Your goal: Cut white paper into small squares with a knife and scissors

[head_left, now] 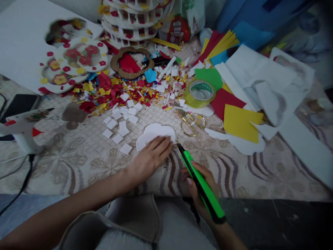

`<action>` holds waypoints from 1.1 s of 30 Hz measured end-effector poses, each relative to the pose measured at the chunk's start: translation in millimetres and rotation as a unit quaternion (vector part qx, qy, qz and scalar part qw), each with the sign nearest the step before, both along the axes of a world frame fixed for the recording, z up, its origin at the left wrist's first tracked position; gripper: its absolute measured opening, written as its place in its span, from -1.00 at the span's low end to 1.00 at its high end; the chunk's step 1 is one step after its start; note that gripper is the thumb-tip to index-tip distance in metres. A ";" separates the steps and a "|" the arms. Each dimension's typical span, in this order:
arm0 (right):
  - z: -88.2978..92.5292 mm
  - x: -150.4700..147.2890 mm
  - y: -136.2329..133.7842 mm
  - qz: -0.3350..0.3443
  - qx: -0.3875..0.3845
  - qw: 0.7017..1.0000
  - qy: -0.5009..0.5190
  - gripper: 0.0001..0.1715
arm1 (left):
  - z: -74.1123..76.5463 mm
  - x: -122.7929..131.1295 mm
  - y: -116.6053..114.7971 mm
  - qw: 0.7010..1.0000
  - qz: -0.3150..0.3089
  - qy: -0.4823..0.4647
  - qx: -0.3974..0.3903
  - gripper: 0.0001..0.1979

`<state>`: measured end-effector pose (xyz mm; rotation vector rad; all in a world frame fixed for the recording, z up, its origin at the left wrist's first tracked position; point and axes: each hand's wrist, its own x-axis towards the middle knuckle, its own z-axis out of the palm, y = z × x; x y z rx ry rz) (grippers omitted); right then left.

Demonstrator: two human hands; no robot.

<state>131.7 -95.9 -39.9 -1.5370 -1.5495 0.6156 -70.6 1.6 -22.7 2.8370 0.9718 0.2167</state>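
Observation:
A white scalloped foam-board piece (156,131) lies on the patterned cloth in front of me. My left hand (153,152) rests flat on its near part, fingers stretched out and close together, hiding some of the edge. In my right hand (205,184) is a green and black utility knife (201,184), its tip pointing at the right edge of the piece. Whether the blade touches the board I cannot tell. Several small white squares (123,128) are scattered left of the piece. Gold-handled scissors (191,121) lie beyond it to the right.
A white glue gun (22,130) with a cord stands at the left. Yellow tape (199,93), coloured paper scraps (111,85) and a cardboard ring (114,64) lie farther back. Behind rises a tiered white structure (130,24). White offcuts (275,90) and a yellow sheet (241,121) cover the right.

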 end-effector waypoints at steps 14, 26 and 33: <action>5.6 -2.1 4.3 -0.014 0.006 1.000 -0.022 -0.64 | 30.0 2.5 27.4 0.996 -0.083 0.033 0.026 -0.71; 2.2 1.6 -6.5 -0.043 0.034 0.996 -0.072 -0.65 | 37.1 17.5 85.0 0.981 -0.188 -0.022 -0.041 -0.77; 4.6 -3.1 -10.2 0.020 0.046 0.994 -0.102 -0.62 | 29.6 23.3 108.3 0.957 -0.237 -0.076 -0.146 -0.77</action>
